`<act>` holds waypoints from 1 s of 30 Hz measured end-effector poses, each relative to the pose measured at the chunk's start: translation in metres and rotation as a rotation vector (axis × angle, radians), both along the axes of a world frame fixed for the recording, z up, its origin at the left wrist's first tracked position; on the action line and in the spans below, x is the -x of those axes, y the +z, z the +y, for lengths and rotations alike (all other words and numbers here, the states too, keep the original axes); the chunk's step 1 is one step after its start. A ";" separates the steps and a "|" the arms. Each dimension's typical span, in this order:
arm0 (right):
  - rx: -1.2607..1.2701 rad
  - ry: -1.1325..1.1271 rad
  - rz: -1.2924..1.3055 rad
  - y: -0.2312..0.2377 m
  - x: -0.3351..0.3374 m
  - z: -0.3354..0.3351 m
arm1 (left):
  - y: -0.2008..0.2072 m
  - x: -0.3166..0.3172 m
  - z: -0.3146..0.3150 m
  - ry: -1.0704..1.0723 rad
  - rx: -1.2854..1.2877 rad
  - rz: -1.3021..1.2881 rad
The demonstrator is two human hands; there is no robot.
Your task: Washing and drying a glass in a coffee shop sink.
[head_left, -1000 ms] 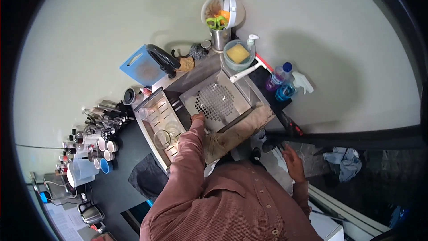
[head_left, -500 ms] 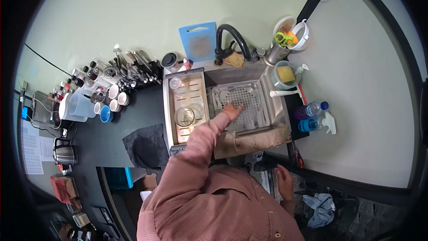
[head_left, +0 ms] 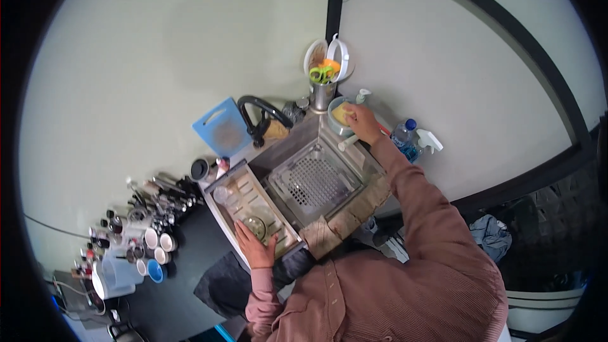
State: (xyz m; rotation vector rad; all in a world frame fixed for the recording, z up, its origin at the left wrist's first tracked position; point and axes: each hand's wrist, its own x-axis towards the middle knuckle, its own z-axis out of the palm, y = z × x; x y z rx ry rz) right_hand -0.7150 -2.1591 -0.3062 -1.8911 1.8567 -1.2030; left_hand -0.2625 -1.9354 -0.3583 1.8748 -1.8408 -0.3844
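Observation:
My right hand [head_left: 363, 123] reaches to the back right corner of the sink, its fingers closed on a yellow sponge [head_left: 341, 113] in a clear round container [head_left: 339, 129]. Lower left, my left hand [head_left: 256, 253] is open with fingers and thumb spread at the near side of a glass jar [head_left: 254, 227]. The jar stands in a cream slotted drying tray [head_left: 244, 183], with another clear glass [head_left: 221, 195] farther back. Between my hands is the metal sink [head_left: 296, 138], with a perforated metal tray [head_left: 310, 180] inside.
A black faucet [head_left: 269, 107] arches behind the sink beside a blue cutting board [head_left: 221, 128]. Spray bottles [head_left: 410, 145] stand to the right. A brown cloth [head_left: 345, 225] drapes the front edge. Left lie a dark cloth [head_left: 221, 282], cups [head_left: 155, 270] and utensils [head_left: 164, 196].
My left hand has left the perforated tray in the sink for the jar. My right hand has risen from my side to the sponge. The view has turned.

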 end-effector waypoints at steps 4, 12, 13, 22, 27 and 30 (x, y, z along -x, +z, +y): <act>0.027 -0.307 0.205 0.000 0.020 -0.036 | 0.017 0.007 -0.003 -0.007 0.037 0.018; 0.021 -0.336 0.594 0.007 0.039 -0.062 | 0.078 0.086 -0.029 -0.281 0.179 0.307; 0.039 -0.361 0.657 0.011 0.046 -0.065 | 0.072 0.103 -0.041 -0.357 0.150 0.351; -0.318 -0.236 0.444 0.038 0.075 -0.111 | 0.025 0.303 -0.241 -0.505 0.128 0.119; -0.351 -0.055 0.336 0.021 0.090 -0.106 | 0.014 0.355 -0.291 -0.434 0.053 -0.226; -0.262 -0.109 0.351 0.028 0.076 -0.099 | 0.020 0.353 -0.296 -0.465 0.023 -0.287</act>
